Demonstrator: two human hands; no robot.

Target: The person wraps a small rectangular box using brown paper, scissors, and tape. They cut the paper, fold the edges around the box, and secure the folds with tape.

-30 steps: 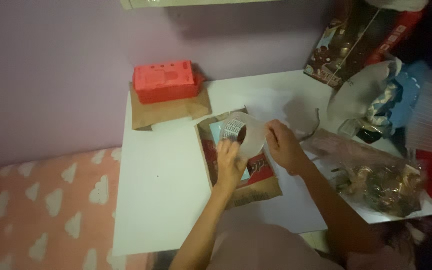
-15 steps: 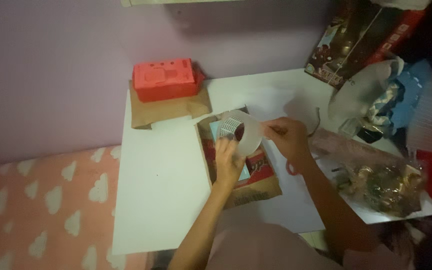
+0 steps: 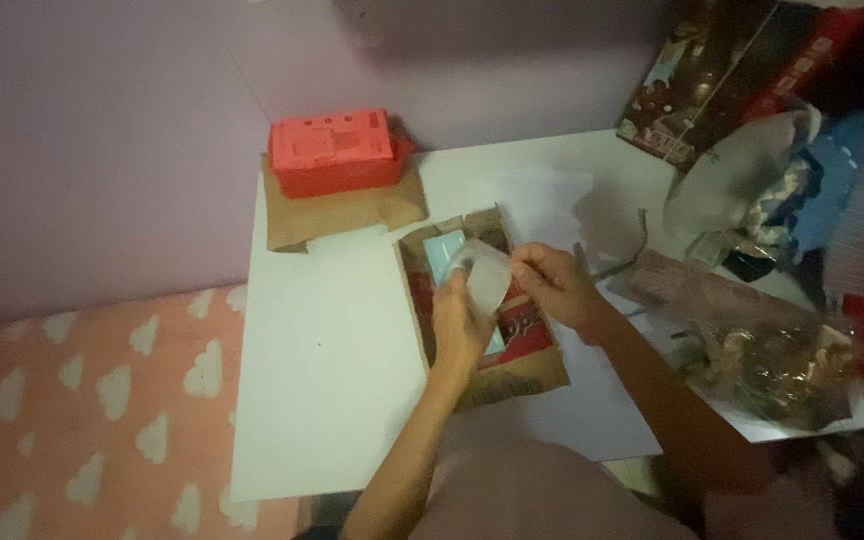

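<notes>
So both hands are up over the flattened brown paper bag in the middle of the white table, and they've got a pale, see-through plastic piece pinched between them. The left hand has its fingers wrapped round the near edge, and the right hand is clamped on the far right side with thumb and fingertips. I'd guess this is mid-way through the handling: the piece is off the table and held up just above the bag, nothing has been set down, and I can't tell if anything is inside it right now since it's blurry. The piece itself looks thin, milky and a bit curved, sort of like a cup or a lid seen side-on. Under it there's a light blue card lying on the bag, plus some red printing on the paper. Further back sits a red plastic box on another brown paper sheet, against the purple wall. Off to the right it's a heap: crumpled wrappers, cloth and a printed toy box.
</notes>
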